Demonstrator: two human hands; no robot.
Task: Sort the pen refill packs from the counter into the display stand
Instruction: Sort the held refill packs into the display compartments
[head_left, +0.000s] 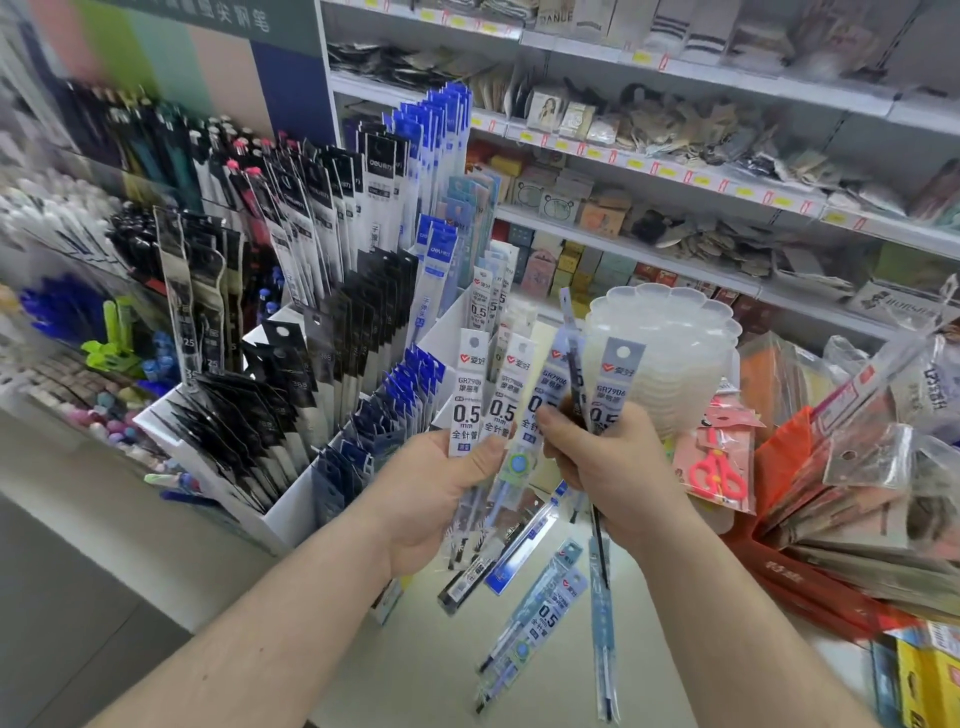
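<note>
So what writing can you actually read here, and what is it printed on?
"0.5 mm": refill packs fanned between the left hand and right hand.
"GR7906": same packs, above the size.
"0.5": loose pack on the counter.
"0.5": pack standing in the display stand.
"38": black packs in the stand.
Chinese lettering, shelf price tags and the wall sign: too blurred to read.

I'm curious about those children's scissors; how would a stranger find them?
Start at the stack of clear scalloped trays right of the hands. Just below it on the counter lies a pink packet: the scissors, the only red-handled thing among the grey and blue refill packs.
</note>
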